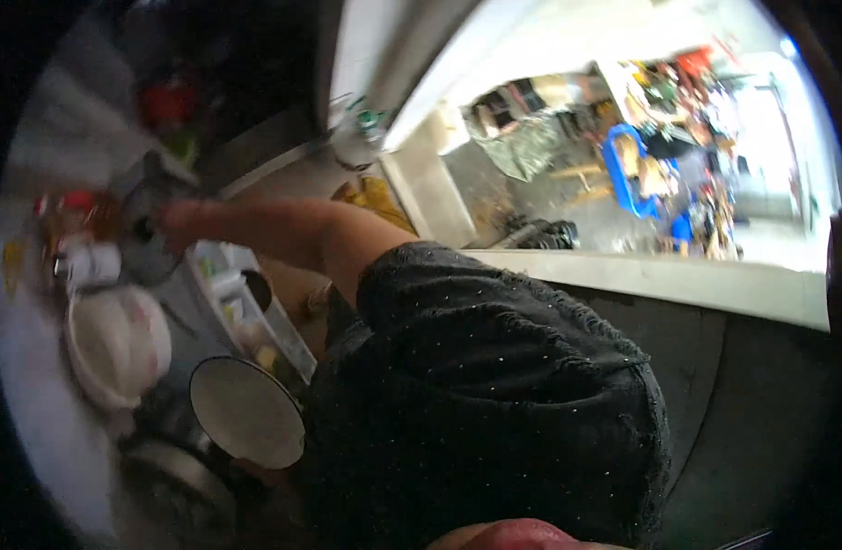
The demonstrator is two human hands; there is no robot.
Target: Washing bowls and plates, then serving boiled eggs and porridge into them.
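My right arm comes out of a black, frayed, light-speckled sleeve and stretches to the far left of the view. My right hand is dim and blurred at a dark grey object with a round black spot; its fingers do not show clearly. Lower down, a wide whitish bowl with a dark rim is tilted. My left hand shows only in part at the bowl's lower edge, and seems to grip it there. Beyond it is a cream-coloured basin.
A red-capped jar and a white container stand by the basin. A pale divided rack with small items lies below my forearm. A dark pan is at lower left. A bright room with a blue tub opens at right.
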